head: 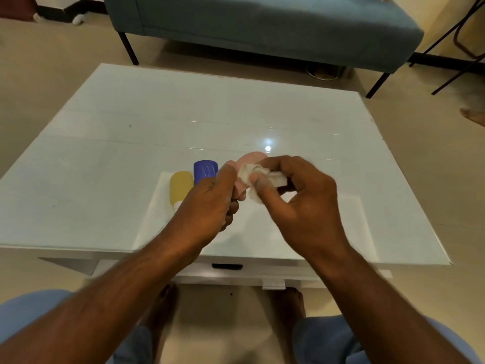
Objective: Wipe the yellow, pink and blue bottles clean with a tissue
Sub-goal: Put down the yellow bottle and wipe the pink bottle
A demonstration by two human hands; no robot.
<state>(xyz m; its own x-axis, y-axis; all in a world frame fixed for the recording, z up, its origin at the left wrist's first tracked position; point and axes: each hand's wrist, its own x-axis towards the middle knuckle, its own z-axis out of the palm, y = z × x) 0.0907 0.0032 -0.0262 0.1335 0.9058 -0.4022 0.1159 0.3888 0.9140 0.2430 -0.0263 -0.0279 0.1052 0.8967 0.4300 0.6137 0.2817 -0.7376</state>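
Observation:
My left hand (212, 198) grips the lower part of the pink bottle (249, 160), which is lifted above the table and tilted away from me. My right hand (296, 193) pinches a crumpled white tissue (265, 177) against the pink bottle's side. The yellow bottle (181, 187) lies on a white sheet (315, 227) on the table, partly hidden by my left hand. The blue bottle (205, 172) stands just behind it, to the left of the pink one.
The low white glossy table (157, 122) has a drawer handle (227, 266) at its front edge. A blue-grey sofa (262, 24) stands beyond it, with a metal bowl (324, 72) underneath. My knees and feet are below the table front. Someone's foot (472, 115) shows at far right.

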